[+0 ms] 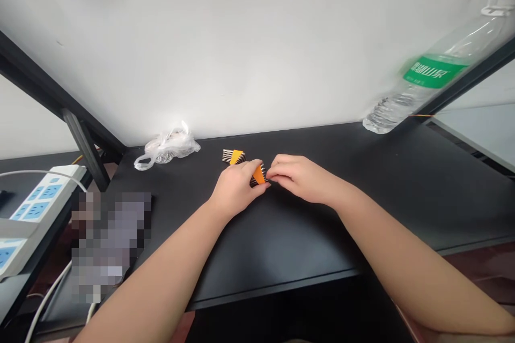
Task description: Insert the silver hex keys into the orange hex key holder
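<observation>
My left hand [238,187] is closed around a hex key set [258,174] with an orange holder and dark metal keys, just above the black table. Its thumb lies along the near side of the set. At the right end of those keys, the fingers of my right hand [300,177] are pinched together. Whatever sits between these fingertips is hidden. Behind my left hand lies a second hex key set [235,156], also with an orange holder, its long silver keys pointing left.
A tied clear plastic bag [171,144] lies by the wall at the back left. A large bottle [434,72] with a green label stands at the back right. On the left are a white power strip [38,203], cables and a blurred-out flat object [116,236].
</observation>
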### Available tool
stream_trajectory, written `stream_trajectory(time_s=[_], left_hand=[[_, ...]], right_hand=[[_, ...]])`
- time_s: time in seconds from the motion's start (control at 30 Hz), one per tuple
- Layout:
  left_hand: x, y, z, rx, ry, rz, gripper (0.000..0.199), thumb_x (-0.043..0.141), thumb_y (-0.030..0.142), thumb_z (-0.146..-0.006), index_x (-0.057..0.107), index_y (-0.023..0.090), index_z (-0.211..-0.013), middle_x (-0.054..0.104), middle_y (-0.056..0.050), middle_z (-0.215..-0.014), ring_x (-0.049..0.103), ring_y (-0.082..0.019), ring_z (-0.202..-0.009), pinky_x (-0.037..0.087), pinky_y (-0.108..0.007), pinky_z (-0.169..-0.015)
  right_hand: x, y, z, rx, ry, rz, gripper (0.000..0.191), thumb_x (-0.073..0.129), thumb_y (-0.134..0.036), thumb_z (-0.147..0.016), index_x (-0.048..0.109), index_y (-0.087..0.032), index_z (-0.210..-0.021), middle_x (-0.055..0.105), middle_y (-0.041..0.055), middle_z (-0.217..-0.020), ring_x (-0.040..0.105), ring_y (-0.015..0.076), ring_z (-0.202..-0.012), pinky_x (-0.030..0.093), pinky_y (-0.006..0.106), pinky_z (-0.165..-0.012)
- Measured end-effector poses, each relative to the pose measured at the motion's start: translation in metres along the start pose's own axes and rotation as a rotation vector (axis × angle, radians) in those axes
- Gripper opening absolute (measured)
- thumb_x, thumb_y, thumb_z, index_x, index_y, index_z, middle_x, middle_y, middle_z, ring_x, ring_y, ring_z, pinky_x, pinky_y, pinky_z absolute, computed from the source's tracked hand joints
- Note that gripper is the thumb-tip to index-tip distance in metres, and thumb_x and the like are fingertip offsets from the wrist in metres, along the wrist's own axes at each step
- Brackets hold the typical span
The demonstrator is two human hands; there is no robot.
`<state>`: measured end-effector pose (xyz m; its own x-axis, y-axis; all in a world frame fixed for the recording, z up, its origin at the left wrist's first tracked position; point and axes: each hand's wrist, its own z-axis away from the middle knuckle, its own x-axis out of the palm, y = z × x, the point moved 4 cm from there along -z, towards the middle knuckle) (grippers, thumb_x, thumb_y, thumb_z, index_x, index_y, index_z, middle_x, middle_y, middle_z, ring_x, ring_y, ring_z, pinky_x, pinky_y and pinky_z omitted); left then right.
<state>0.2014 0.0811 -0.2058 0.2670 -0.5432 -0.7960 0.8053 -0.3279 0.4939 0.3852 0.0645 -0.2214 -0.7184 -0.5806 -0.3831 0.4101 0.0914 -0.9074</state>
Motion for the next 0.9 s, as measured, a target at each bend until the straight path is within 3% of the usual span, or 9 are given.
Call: stream_trajectory(time_s=[0.2, 0.33, 0.63, 0.77, 0.9], left_hand=[[-0.002, 0.000, 0.000, -0.077, -0.033, 0.111, 0.056, 0.073, 0.043, -0.089, 0.055, 0.026, -0.139, 0.076, -0.002, -0.110, 0.074, -0.021, -0.095, 0.058, -0.033, -0.084], [-0.004, -0.002, 0.001, -0.173, -0.005, 0.211, 0.070, 0.075, 0.043, -0.087, 0.044, 0.030, -0.148, 0.074, -0.002, -0.117, 0.074, -0.020, -0.097, 0.058, -0.034, -0.088], [-0.004, -0.005, 0.001, -0.201, -0.024, 0.198, 0.074, 0.075, 0.042, -0.086, 0.040, 0.031, -0.150, 0.074, -0.001, -0.112, 0.073, -0.020, -0.092, 0.057, -0.034, -0.084], [-0.004, -0.006, 0.000, -0.195, -0.033, 0.195, 0.072, 0.074, 0.040, -0.087, 0.040, 0.031, -0.149, 0.073, -0.001, -0.115, 0.073, -0.019, -0.092, 0.057, -0.032, -0.082], [-0.001, -0.003, 0.000, -0.105, -0.059, 0.172, 0.072, 0.073, 0.040, -0.087, 0.040, 0.028, -0.150, 0.071, -0.005, -0.124, 0.071, -0.023, -0.105, 0.056, -0.037, -0.091]], right_hand=[[0.003, -0.006, -0.003, 0.017, 0.024, -0.087, 0.021, 0.053, -0.018, -0.097, 0.072, -0.025, -0.103, 0.068, 0.0040, -0.098, 0.061, 0.0173, -0.082, 0.049, 0.030, -0.071], [-0.001, 0.003, -0.001, 0.082, 0.059, -0.103, 0.016, 0.056, -0.021, -0.095, 0.072, -0.023, -0.093, 0.070, 0.0013, -0.085, 0.061, 0.0152, -0.070, 0.047, 0.028, -0.065], [0.005, 0.001, -0.002, 0.044, -0.029, -0.043, 0.027, 0.052, -0.018, -0.098, 0.078, -0.023, -0.095, 0.071, 0.0015, -0.080, 0.062, 0.0152, -0.068, 0.048, 0.030, -0.067], [0.001, -0.001, -0.001, 0.041, 0.037, -0.006, 0.021, 0.057, -0.024, -0.096, 0.076, -0.024, -0.106, 0.072, 0.0060, -0.101, 0.065, 0.0187, -0.079, 0.051, 0.033, -0.071], [0.002, 0.003, -0.002, 0.055, 0.093, -0.068, 0.048, 0.064, -0.025, -0.090, 0.060, -0.030, -0.138, 0.061, 0.0086, -0.139, 0.064, 0.0267, -0.115, 0.056, 0.040, -0.087]])
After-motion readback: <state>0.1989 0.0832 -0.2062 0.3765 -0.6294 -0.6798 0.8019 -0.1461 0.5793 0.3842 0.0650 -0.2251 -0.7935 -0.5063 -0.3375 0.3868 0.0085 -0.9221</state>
